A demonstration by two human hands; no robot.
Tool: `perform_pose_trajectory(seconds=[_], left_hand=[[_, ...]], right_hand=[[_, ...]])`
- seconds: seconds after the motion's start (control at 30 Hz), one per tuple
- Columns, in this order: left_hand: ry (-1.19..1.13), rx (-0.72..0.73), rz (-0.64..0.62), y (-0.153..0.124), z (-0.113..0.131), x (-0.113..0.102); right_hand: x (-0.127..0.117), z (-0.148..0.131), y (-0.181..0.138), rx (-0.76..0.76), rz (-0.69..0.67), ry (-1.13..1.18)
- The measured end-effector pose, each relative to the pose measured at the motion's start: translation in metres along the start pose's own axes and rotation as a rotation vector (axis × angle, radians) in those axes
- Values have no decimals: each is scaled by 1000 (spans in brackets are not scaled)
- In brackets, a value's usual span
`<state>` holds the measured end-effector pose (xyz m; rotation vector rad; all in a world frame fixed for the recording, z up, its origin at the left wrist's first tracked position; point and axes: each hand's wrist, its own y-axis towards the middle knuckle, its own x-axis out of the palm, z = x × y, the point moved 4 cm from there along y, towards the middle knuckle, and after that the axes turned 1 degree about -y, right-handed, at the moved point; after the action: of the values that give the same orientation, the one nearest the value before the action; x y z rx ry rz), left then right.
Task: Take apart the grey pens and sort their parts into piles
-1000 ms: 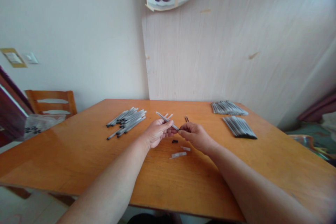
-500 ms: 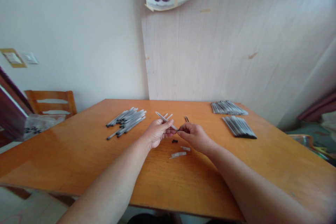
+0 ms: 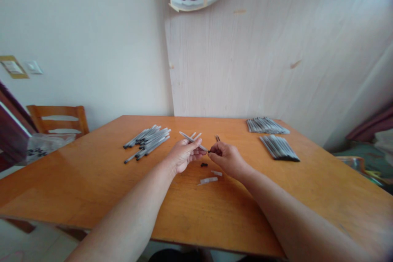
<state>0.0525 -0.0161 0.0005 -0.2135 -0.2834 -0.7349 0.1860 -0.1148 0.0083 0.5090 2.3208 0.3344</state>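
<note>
A pale, translucent pen barrel (image 3: 189, 137) slants between the thumb and fingers of my left hand (image 3: 186, 154). The ends of two more pale pens (image 3: 196, 135) show behind that hand; whether they are held or lie on the table I cannot tell. My right hand (image 3: 226, 157) pinches a small black pen part (image 3: 209, 151) at the barrel's lower right end. Fingers partly hide this part. Just below the hands are small black pieces (image 3: 204, 165) on the table. Closer to me lie clear plastic tips (image 3: 208, 180). Thin dark-tipped sticks (image 3: 217, 138) stick out beyond my right hand.
On the wooden table (image 3: 116, 196), a loose pile of black-ended pens (image 3: 150, 141) lies to the left. Two neat rows of pens, a nearer one (image 3: 279, 148) and a farther one (image 3: 266, 125), lie right. A chair (image 3: 58, 118) with a plastic bag (image 3: 49, 145) stands beyond the left edge.
The pen barrel has shifted slightly to the left, and a little more of the black part shows at my right fingertips. Both hands stay almost in place.
</note>
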Motion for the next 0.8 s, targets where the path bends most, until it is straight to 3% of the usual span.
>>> perform_pose_trajectory(seconds=[0.37,0.8], left_hand=[[-79,-1,0,7,-2,-9],[-87,4,48,5,2,-12]], right_hand=[[5,11,1,6,-25,-4],[12,25,1,-38,-215,-177]])
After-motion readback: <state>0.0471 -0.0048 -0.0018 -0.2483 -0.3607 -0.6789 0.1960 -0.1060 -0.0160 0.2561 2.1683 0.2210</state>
